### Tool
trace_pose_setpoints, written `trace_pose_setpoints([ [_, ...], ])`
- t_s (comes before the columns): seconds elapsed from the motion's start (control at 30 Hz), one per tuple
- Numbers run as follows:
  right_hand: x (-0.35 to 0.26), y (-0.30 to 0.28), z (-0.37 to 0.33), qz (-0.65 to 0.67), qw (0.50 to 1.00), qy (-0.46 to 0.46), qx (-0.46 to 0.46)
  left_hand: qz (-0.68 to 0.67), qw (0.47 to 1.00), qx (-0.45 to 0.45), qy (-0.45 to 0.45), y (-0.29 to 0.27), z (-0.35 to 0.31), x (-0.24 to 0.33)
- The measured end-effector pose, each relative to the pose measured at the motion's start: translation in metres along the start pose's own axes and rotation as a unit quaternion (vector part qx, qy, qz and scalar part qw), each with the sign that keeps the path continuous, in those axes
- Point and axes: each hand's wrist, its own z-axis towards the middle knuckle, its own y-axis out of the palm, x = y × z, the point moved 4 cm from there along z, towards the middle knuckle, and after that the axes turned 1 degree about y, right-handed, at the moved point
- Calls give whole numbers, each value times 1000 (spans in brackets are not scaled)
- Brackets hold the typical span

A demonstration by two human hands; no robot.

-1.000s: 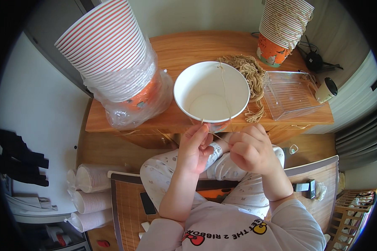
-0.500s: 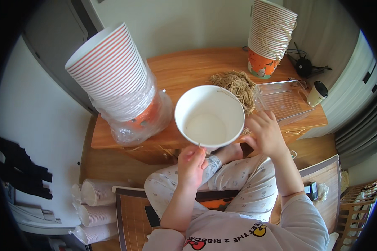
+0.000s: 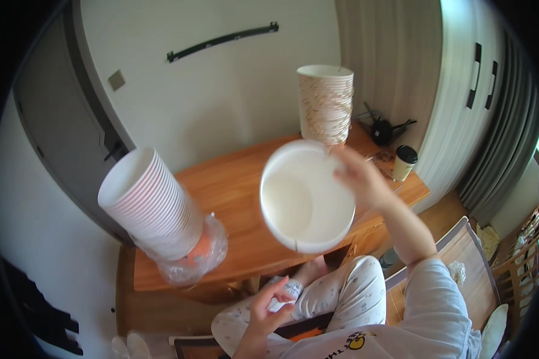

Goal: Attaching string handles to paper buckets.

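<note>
While the right hand [image 3: 358,177] pinches the rim of a white paper bowl [image 3: 306,196] at its upper right edge, the bowl hangs tilted in the air above the wooden table [image 3: 239,191], its empty inside turned toward the camera. Just behind that grip rises a tall stack of patterned cups [image 3: 326,103]; beyond the fingers, farther right, a lidded coffee cup [image 3: 405,161] stands near the table's corner. Well to the left of the held bowl leans a stack of striped bowls [image 3: 153,206], its base wrapped in clear plastic. The left hand [image 3: 268,304] floats low over the lap, below the bowl, fingers loosely curled and spread, holding nothing.
</note>
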Motion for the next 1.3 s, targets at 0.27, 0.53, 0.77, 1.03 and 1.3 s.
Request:
trace_pose_setpoints([
  [0.27, -37, -215, 152, -116, 905, -63, 405, 33, 973, 213, -83, -72, -7, 11],
  [0.53, -2, -214, 253, -310, 904, 198, 218, 14, 963, 245, -110, -95, -13, -12],
  [0.77, 61, -199, 279, -417, 843, 314, 127, 27, 961, 256, -98, -94, -22, 1],
  [1.03, 97, -205, 285, -439, 859, 226, 132, 215, 948, 234, -2, -120, -5, 69],
  [1.3, 136, -186, 229, -144, 918, 102, 354, 710, 598, 237, 287, -134, 133, 254],
])
